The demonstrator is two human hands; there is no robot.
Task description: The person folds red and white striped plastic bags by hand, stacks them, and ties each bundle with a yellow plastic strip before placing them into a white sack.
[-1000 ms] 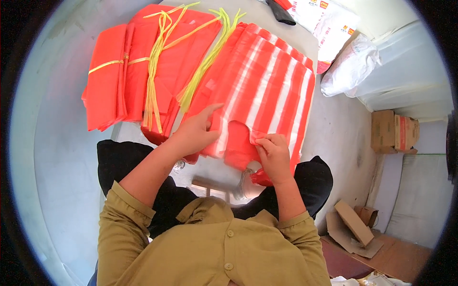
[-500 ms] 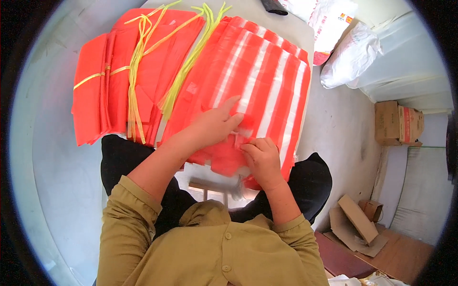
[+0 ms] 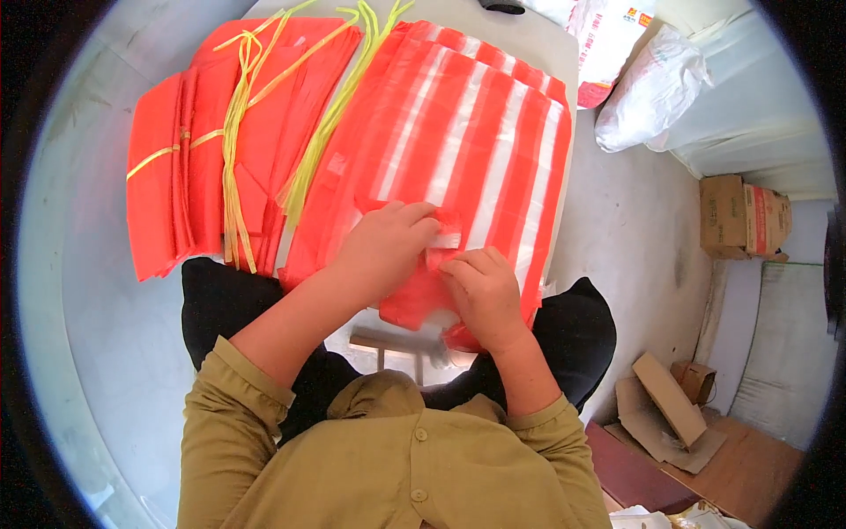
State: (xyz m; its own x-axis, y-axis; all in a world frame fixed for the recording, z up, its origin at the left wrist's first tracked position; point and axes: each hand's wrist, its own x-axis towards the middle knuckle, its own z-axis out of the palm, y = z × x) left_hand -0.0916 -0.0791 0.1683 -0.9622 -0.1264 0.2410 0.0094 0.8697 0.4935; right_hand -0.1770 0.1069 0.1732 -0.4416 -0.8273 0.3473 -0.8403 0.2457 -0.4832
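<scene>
Right now, both your hands are at the near end of the stack of striped bags (image 3: 493, 115), which lies on the table (image 3: 567, 62) in front of you, its red and white bands running away from your body. Your left hand (image 3: 383, 251) lies over the plastic with its fingers bent and their tips toward your right; whether it grips a layer or only presses on it, you cannot tell from this view. Your right hand (image 3: 483, 295) is just beside it, narrowed to a pinch, thumb and fingers together on a red flap (image 3: 437, 258) at that end. The two hands are near each other but apart.

To the left of the stack lie folded red bags (image 3: 154, 212), bound with thin yellow bands. A bunch of yellow ties (image 3: 233, 159) lies over them, and a second bunch, the brighter strips (image 3: 330, 141), lies along the left side of the striped stack. Your knees, in dark trousers (image 3: 582, 353), are at either side below the table's near edge. Off to your right are a white sack (image 3: 652, 88), a cardboard box (image 3: 724, 216) and, lower down, some loose cardboard (image 3: 670, 401).
</scene>
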